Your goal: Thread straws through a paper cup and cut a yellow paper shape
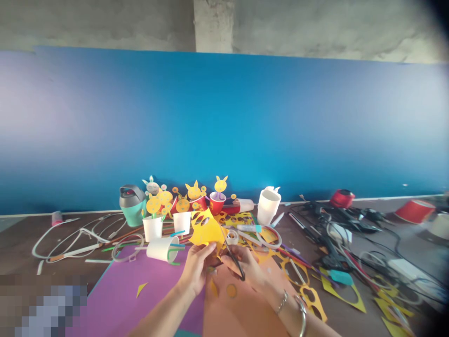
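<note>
A yellow sheet of paper (206,230) with cut-out holes is pinched in my left hand (197,264), held up over the coloured sheets. My right hand (243,267) grips a pair of scissors (237,265) with dark handles, its blades up against the paper's right edge. How far the blades are apart cannot be made out. Below my hands lie a purple sheet (150,295) and an orange sheet (245,309). On the orange one rests a small cut disc (231,290), and a yellow scrap (141,289) sits on the purple one.
Paper cups with yellow animal faces (194,190) stand along the blue wall panel (224,117). A white cup (162,249) lies tipped over. Further right are a white cup stack (268,207), a marker (249,228), yellow offcuts (313,302) and tangled cables (396,238). A grey-and-teal container (133,206) is at left.
</note>
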`<state>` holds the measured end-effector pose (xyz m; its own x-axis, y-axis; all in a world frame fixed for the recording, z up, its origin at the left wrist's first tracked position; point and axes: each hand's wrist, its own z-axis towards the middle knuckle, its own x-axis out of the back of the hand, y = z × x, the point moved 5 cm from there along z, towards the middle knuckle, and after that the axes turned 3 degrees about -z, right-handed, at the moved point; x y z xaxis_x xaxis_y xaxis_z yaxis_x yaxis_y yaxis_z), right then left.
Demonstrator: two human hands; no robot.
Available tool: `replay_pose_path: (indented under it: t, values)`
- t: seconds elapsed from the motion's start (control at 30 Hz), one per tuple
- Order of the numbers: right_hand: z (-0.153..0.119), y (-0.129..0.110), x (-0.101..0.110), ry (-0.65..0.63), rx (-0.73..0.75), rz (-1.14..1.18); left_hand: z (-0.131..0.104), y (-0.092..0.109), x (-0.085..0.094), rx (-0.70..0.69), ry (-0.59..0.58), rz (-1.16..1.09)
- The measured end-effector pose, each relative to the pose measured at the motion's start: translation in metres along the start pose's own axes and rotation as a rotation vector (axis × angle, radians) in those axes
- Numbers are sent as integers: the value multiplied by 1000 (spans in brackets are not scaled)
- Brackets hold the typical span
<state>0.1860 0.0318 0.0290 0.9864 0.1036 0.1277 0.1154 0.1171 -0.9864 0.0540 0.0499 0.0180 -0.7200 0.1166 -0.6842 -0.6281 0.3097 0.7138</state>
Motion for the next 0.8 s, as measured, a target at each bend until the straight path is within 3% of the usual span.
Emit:
replay_pose_path:
  t: [0.27,0.5,0.8]
  values:
    - [-2,7,-1,-139,-85,93,0,3,3,-10,6,114]
    - [0,12,-3,-139,-64,126,0,1,0,18,2,69]
    - [-1,-4,-3,-147,-37,143,-1,-6,3,49,20,23]
